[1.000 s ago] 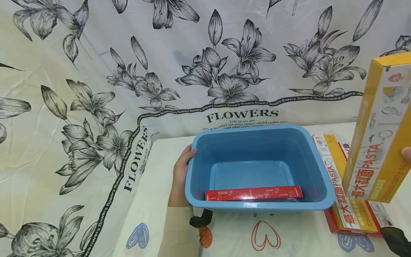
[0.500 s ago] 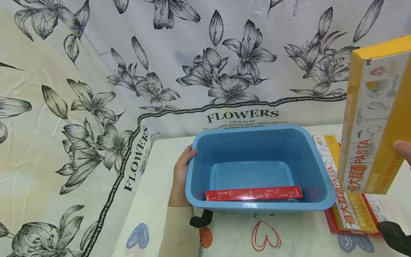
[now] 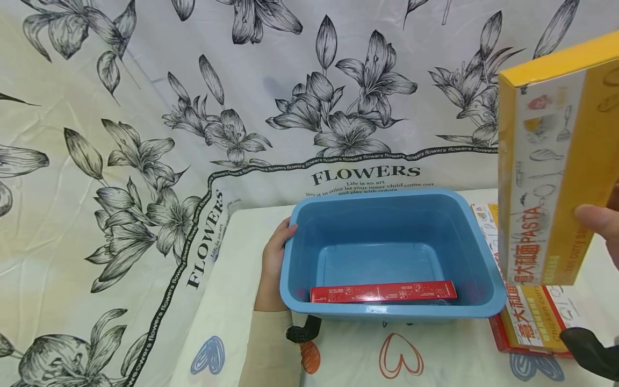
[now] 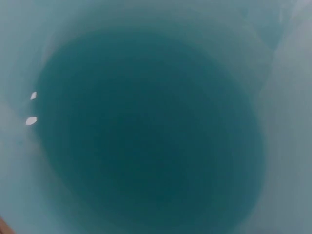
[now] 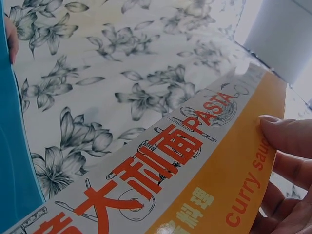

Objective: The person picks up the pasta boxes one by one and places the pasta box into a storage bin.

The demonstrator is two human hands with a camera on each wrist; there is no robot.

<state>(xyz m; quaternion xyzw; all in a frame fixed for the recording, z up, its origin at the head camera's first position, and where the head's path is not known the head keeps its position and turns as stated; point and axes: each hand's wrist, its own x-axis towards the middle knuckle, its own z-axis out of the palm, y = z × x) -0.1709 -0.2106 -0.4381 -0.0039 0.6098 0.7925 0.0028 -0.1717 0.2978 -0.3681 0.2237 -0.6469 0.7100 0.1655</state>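
at the right edge of the head view, the right hand (image 3: pixel 602 226) holds a yellow pasta box (image 3: pixel 556 166) near upright, its top running out of the frame. the right wrist view shows the thumb laid on the printed front and the fingers bent behind the side edge, so the grip is about as narrow as the box is thick. the box overlaps a lying yellow box (image 3: pixel 528 317) below it, which rests on a red box (image 3: pixel 498 334); the gap between held box and pile is hard to judge.

at centre, the blue tub (image 3: pixel 387 309) stands on the surface (image 3: pixel 234 269), with a red carton (image 3: pixel 383 292) inside along its near wall. the left hand (image 3: pixel 275 263) grips the tub's left rim; the left wrist view is only blurred blue.

the held box looks like thin, glossy card: probably light, fairly stiff along its edges, softer on the broad faces, and a little slick. i'd pinch it across its thickness near mid-length, pressing lightly, since a hard squeeze could dent the card and a grip too near one end might let it swing.
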